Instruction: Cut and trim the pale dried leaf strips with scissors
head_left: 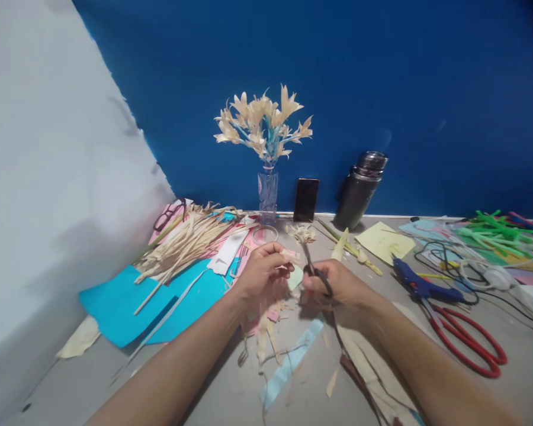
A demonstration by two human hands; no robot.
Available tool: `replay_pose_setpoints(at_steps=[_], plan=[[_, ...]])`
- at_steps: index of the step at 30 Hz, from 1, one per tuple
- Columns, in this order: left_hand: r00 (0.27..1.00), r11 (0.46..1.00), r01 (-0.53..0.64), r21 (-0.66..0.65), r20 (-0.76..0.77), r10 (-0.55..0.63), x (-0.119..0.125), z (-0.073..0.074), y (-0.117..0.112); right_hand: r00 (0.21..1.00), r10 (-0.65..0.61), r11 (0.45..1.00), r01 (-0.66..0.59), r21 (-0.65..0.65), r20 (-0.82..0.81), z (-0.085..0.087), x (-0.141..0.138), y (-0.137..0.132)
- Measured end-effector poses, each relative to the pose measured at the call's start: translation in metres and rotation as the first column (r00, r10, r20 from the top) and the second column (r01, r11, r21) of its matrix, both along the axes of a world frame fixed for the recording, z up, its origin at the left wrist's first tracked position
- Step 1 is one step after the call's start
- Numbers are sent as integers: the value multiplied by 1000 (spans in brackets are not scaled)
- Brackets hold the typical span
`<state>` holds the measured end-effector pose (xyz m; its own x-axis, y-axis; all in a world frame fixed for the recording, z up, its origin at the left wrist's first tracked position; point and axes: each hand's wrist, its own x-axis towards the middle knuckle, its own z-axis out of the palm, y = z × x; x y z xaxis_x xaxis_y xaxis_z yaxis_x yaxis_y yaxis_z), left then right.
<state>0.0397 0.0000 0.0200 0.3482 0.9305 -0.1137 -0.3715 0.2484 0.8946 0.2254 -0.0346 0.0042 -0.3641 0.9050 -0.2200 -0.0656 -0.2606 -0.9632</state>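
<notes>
Head view: both hands meet at mid-table (71,384), above scattered trimmings.
Left hand (263,271): fingers pinched shut on a pale strip (289,255), whose free end pokes out toward three o'clock.
Right hand (337,285): wrapped around the dark scissors (311,267), tips aimed at twelve o'clock, just beside the strip; I cannot tell whether the blades are parted.
Risk: the strip is small and the left fingertips sit close to the blades, so a slip could likely nick a finger or cut the piece crooked.
Scissors: two pairs, the dark pair in hand and the red scissors (466,338) at four o'clock.
Glue gun (420,285): one, at three o'clock.
Vase (267,198): one, at twelve o'clock.
Phone (305,199): one.
Flask (359,190): one.
Strip heap (190,238): one, at ten o'clock.
</notes>
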Motion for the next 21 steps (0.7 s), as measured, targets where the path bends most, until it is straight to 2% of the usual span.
replay_pose_setpoints(at_steps=[2, 5, 8, 11, 14, 17, 21], plan=[[998, 997, -5, -82, 70, 11, 3, 0, -3, 988, -120, 992, 123, 32, -101, 3, -5, 0], [988, 986, 13, -167, 156, 13, 9, -3, -7, 961, -248, 954, 264, 140, -124, 5, -9, 4], [985, 978, 71, -198, 167, -38, 15, -9, -10, 945, -303, 926, 322, 198, -120, 4, -10, 7], [987, 978, 119, -169, 126, -98, 17, -14, -12, 935, -334, 915, 353, 197, -123, 4, -12, 5], [986, 981, 164, -106, 44, -161, 15, -14, -12, 935, -337, 922, 352, 160, -115, 6, -14, 1], [977, 978, 207, -27, -39, -208, 11, -9, -11, 945, -282, 944, 304, 128, -165, 9, -14, 0], [957, 957, 290, 16, -15, -290, 6, -3, -11, 937, -105, 992, 120, 25, -332, 13, -7, 3]])
